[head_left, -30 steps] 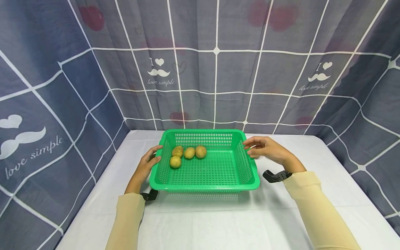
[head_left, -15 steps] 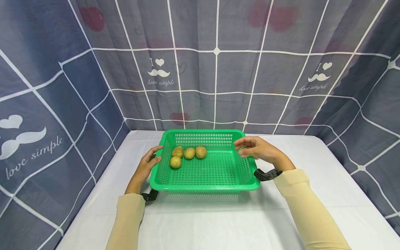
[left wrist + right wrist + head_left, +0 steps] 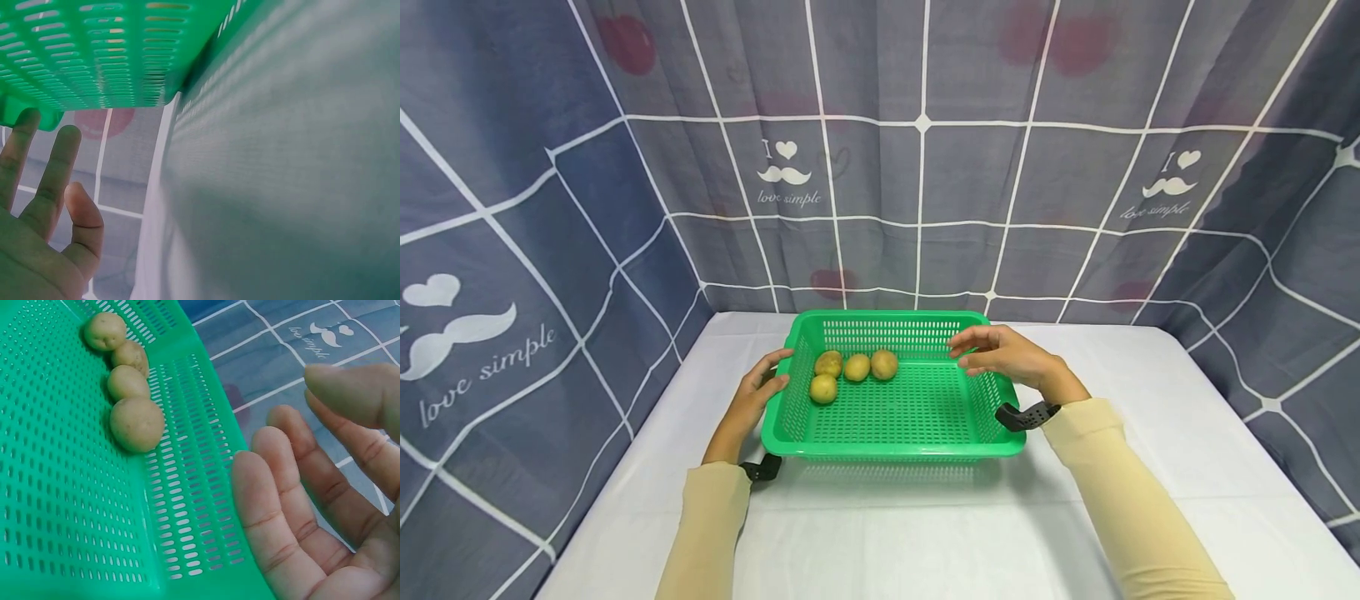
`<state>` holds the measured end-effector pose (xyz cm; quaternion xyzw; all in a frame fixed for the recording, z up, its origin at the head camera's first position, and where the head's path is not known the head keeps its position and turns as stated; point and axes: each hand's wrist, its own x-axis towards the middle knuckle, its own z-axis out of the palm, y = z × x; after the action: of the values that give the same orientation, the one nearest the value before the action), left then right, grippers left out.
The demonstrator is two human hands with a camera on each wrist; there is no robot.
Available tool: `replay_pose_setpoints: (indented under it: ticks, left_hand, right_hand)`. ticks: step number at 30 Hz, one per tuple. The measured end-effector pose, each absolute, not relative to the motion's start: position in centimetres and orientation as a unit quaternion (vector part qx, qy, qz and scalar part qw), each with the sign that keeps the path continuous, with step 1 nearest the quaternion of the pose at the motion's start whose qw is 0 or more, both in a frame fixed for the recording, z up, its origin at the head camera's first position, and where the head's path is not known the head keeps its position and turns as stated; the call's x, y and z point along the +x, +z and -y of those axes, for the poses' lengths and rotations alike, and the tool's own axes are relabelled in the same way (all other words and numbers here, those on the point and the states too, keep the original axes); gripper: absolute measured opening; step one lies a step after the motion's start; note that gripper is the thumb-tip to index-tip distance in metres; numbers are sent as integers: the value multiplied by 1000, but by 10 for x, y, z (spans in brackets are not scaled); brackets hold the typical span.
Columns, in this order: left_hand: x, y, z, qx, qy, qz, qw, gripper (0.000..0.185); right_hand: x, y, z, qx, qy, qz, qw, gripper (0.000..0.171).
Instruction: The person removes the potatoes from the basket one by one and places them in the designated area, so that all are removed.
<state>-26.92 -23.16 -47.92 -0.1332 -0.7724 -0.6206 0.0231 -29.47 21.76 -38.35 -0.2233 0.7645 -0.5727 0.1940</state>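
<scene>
A green slotted plastic basket (image 3: pixel 891 417) stands on a white table (image 3: pixel 925 533). Several small potatoes lie in its far left part, one (image 3: pixel 883 364) nearest my right hand. My left hand (image 3: pixel 771 377) rests against the basket's left rim with relaxed fingers; in the left wrist view its straight fingers (image 3: pixel 56 162) touch the underside of the basket's rim (image 3: pixel 94 50). My right hand (image 3: pixel 972 357) hovers over the basket's right rim, fingers loosely spread, holding nothing. The right wrist view shows the right hand (image 3: pixel 312 506) beside the basket wall (image 3: pixel 187 487), apart from the nearest potato (image 3: pixel 137 423).
A grey-blue checked curtain (image 3: pixel 917 167) closes in the table at the back and on both sides. The white tabletop lies bare in front of the basket. Black wrist mounts (image 3: pixel 1022 414) sit on both forearms.
My right hand has moved left, from outside the basket's right rim to above its right side. The left hand, basket and potatoes have stayed put.
</scene>
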Motion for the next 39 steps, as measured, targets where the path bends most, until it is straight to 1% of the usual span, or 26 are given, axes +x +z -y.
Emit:
replay_pose_setpoints:
  ticks: [5, 9, 16, 18, 26, 33, 39]
  left_hand:
    - [-269, -479, 231, -132, -620, 773, 23, 52]
    - [-269, -478, 231, -131, -622, 772, 23, 52]
    - [-269, -478, 231, -124, -618, 776, 23, 52]
    - [-269, -478, 231, -125, -616, 777, 25, 52]
    - [-270, -479, 232, -127, -619, 775, 30, 51]
    - [-268, -479, 232, -131, -618, 774, 26, 52]
    - [-269, -480, 232, -136, -625, 769, 25, 52]
  right_hand:
    - [-297, -386, -212, -219, -577, -765, 183, 37]
    - [-299, -386, -206, -212, -583, -765, 174, 39]
    - [-304, -389, -191, -197, -614, -752, 137, 32]
    - [-306, -391, -188, -198, -620, -748, 131, 33]
    - [-312, -400, -177, -203, -617, -749, 127, 39]
    - [-311, -396, -168, -193, -609, -759, 123, 43]
    - [-314, -396, -162, -191, -599, -767, 129, 40]
